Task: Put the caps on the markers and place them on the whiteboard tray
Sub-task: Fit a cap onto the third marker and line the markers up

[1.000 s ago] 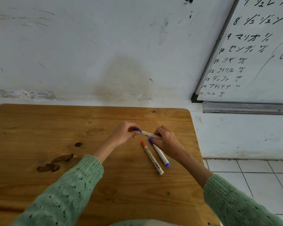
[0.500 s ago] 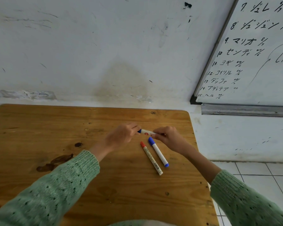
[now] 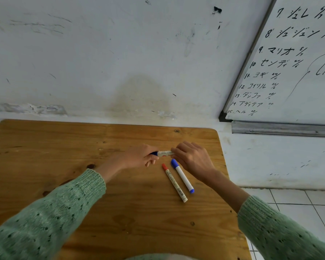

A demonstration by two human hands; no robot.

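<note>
On the wooden table, toward its far right corner: three markers and two hands.

Item one — a white marker with a dark blue cap, lying level and held off the tabletop between both hands. The left hand is curled around the capped end, fingers closed over the dark blue cap so only a sliver of it shows. The right hand pinches the opposite end of the barrel with its fingertips, knuckles up, the rest of the fingers loosely bent. Whether the cap is fully seated cannot be told.

Item two — a white marker with a bright blue cap, flat on the table just below the right hand, cap end pointing away from the person, a blue plug at the near end.

Item three — a cream marker with a red cap, flat on the table just to the left of item two and roughly parallel with it, the two close but apart.

Both arms wear green knitted sleeves.

Off the table, on the wall to the right: a whiteboard with handwritten numbered lines, and under its lower edge the metal whiteboard tray — well apart from all three markers.
</note>
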